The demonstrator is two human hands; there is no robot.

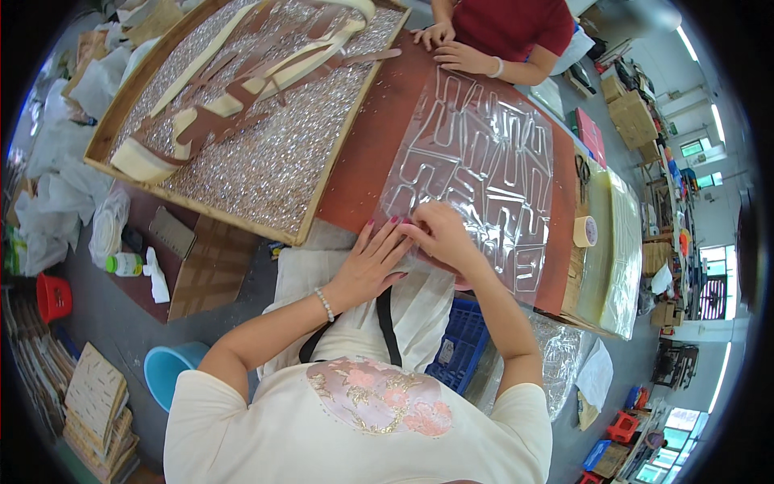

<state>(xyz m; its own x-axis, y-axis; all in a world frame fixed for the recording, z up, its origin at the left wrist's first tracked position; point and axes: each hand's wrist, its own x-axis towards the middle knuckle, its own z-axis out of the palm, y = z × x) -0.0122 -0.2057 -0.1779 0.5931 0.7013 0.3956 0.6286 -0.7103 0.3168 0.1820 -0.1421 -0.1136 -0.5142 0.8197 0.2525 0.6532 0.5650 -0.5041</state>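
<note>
A clear plastic sheet [476, 161] with shiny raised loop and bar shapes lies on the reddish-brown tabletop [355, 173]. My left hand [371, 268] rests with its fingers stretched out at the table's near edge, by the sheet's near left corner. Right beside those fingertips, my right hand [442, 234] is closed in a pinch over that corner. Whatever its fingers grip is hidden or too small to name. Across the table, a co-worker's hands [455, 52] rest at the sheet's far edge.
A wooden-rimmed tray [302, 234] of glittering bits, with cream and brown strips on it, stands to the left. Masking tape [585, 231], scissors [582, 171] and stacked clear sheets [617, 250] lie on the right. Below are a blue bucket [165, 373] and a blue crate [461, 343].
</note>
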